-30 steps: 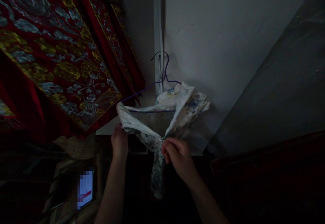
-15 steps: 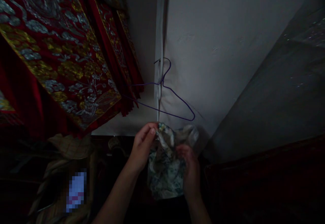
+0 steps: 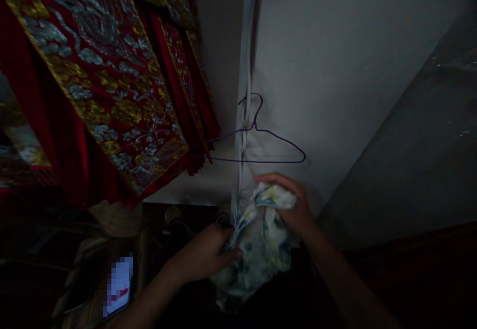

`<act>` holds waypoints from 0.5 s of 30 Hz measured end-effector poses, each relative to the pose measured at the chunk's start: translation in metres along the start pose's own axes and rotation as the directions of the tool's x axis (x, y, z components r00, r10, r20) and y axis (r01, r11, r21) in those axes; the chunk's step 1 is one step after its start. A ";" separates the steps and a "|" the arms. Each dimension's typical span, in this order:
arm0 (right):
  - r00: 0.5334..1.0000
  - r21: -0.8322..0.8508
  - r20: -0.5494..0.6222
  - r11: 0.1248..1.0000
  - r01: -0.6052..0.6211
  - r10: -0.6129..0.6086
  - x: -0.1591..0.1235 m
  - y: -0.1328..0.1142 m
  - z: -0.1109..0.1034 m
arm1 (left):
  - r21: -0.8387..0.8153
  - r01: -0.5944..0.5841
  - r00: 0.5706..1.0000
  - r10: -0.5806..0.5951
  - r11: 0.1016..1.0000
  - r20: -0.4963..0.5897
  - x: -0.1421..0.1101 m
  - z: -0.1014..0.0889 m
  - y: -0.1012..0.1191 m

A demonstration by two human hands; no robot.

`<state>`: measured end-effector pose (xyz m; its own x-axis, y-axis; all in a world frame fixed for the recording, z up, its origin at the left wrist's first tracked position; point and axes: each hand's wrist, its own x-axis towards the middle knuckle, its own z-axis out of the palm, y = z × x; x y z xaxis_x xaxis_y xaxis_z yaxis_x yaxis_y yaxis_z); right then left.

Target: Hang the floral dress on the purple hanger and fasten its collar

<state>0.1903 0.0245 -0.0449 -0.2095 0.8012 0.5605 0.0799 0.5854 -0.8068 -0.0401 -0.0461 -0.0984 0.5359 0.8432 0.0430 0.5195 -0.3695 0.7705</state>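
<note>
A thin, pale garment (image 3: 266,237) with a green, blue and yellow floral pattern hangs crumpled between my hands. My right hand (image 3: 292,197) is closed on its upper right part, fingers bent over the top edge. On the other side and lower, my left hand (image 3: 216,249) grips a gathered, strap-like stretch of the cloth between thumb and fingers. Just above my hands a purple wire hanger (image 3: 276,161) hangs by its hook from a pale cord (image 3: 246,70) along the wall. Nothing hangs on the visible part of the hanger; its left end is behind red cloth.
Red hangings (image 3: 122,95) with gold and silver embroidery fill the upper left. A lit phone (image 3: 119,289), its screen blurred out, lies at lower left near a checked cloth (image 3: 117,219). Grey wall (image 3: 335,70) rises behind the hanger. The bottom is very dark.
My right hand has moved up and taken the garment's upper part. My left hand has dropped lower on the cloth. The hanger has swung more level, and the view has shifted slightly.
</note>
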 end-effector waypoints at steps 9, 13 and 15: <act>0.977 -0.094 -0.116 0.977 -0.192 0.181 0.059 0.104 0.031 | 0.352 0.253 0.910 -0.098 0.901 -0.404 -0.026 -0.033 -0.047; 0.977 -0.128 -0.069 0.969 -0.211 0.204 0.038 0.104 -0.004 | 0.445 0.217 0.963 -0.118 0.869 -0.240 -0.041 -0.057 -0.055; 0.979 -0.158 0.003 0.967 -0.200 0.203 0.028 0.093 -0.026 | 0.505 0.173 0.973 -0.066 0.845 -0.223 -0.041 -0.077 -0.050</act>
<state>0.2171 0.1048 -0.0989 -0.1923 0.9029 0.3845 0.2732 0.4256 -0.8627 -0.1397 -0.0323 -0.0894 0.3386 0.9315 0.1325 0.8684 -0.3636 0.3372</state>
